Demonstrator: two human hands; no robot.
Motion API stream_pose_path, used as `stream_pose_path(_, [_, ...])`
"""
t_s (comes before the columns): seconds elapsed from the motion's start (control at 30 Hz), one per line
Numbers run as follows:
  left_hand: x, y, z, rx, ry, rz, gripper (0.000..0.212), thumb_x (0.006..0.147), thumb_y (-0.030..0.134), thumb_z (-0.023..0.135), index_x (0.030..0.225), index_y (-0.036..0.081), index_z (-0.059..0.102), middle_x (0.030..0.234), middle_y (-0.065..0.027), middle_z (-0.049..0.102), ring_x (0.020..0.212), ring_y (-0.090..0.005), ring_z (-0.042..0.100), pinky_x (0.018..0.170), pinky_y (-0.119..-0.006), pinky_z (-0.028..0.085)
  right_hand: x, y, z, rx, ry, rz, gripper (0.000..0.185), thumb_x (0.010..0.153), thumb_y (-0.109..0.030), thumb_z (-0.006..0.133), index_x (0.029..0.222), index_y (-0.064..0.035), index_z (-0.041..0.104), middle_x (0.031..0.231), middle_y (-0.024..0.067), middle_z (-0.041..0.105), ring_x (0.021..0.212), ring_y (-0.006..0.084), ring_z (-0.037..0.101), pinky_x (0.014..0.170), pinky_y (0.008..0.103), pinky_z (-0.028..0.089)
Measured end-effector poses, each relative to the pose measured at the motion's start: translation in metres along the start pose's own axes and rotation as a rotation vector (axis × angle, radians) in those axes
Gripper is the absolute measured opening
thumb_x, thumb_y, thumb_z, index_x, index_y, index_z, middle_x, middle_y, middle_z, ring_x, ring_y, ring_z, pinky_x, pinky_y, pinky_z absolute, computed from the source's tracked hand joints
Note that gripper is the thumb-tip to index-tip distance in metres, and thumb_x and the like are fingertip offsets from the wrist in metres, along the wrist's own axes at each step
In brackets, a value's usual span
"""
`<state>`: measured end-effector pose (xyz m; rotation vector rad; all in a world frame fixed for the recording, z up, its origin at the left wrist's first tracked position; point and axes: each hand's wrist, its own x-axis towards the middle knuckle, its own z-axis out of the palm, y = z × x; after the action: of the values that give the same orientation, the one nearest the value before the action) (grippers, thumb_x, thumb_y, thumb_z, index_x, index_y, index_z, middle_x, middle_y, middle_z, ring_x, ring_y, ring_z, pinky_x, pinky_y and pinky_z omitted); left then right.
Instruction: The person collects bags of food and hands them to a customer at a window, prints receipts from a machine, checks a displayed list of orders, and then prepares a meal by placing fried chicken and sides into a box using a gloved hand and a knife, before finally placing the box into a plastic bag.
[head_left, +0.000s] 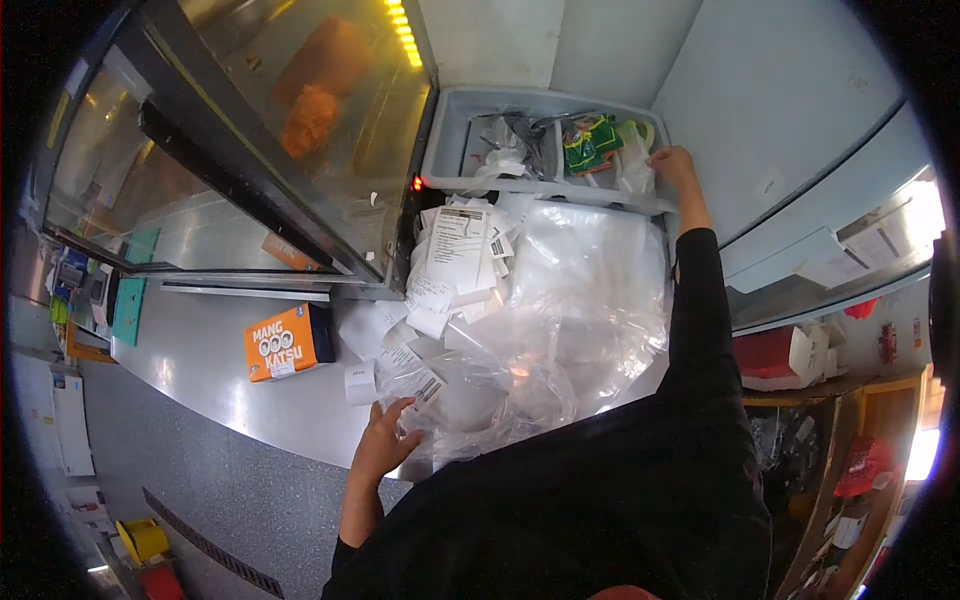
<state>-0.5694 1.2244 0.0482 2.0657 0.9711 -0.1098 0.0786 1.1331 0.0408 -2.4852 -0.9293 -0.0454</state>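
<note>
My right hand (673, 163) reaches over the right end of a grey plastic tub (457, 180). Its fingertips meet the edge of a clear plastic packet (636, 171); whether they pinch it cannot be told. Left of that packet lies a green and yellow printed packet (589, 146). Near the counter's front edge, my left hand (386, 439) has thumb and fingers apart, at the edge of crumpled clear plastic bags (480, 394). Beside it are printed paper slips (459, 244), heaped up toward the tub. A stack of clear plastic bags (592, 247) lies between the slips and my right arm.
An orange and black carton (289, 341) bearing writing stands on the steel counter (202, 367). Behind it rises a lit glass display cabinet (360, 187) with fried food (311, 120) inside. A grey wall panel (780, 112) bounds the right, above a wooden shelf (832, 465).
</note>
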Motion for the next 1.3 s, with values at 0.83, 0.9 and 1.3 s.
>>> stream_pose_path(0.83, [-0.019,-0.014,0.007,0.055,0.022,-0.075,0.089,0.056,0.03,0.075,0.128,0.013,0.026,0.123,-0.037,0.024,0.108,-0.0473,0.039,0.086,-0.043,0.04,-0.01,-0.022,0.024,-0.021,0.043,0.061,0.036,0.059,-0.03,0.069,0.085,-0.0061,0.064,0.089,0.0148,0.061,0.085,0.0273,0.058,0.075,0.0342,0.046])
stream_pose_path(0.9, [-0.019,-0.014,0.006,0.07,0.023,-0.069,0.087,0.057,0.03,0.075,0.128,0.015,0.027,0.123,-0.0372,0.023,0.108,-0.0469,0.04,0.086,-0.043,0.041,-0.01,-0.025,0.014,0.009,-0.002,0.158,0.032,0.059,-0.027,0.069,0.082,-0.0057,0.064,0.089,0.015,0.061,0.085,0.0273,0.058,0.075,0.0344,0.046])
stream_pose_path(1.3, [-0.011,0.009,-0.02,0.214,0.014,-0.012,0.059,0.061,0.034,0.072,0.114,0.022,0.048,0.128,-0.0367,0.015,0.12,-0.0468,0.022,0.094,-0.044,0.033,0.005,-0.008,-0.053,-0.016,0.236,0.065,0.023,0.07,-0.024,0.065,0.073,-0.0014,0.063,0.063,0.0098,0.058,0.057,0.0192,0.053,0.057,0.0319,0.043])
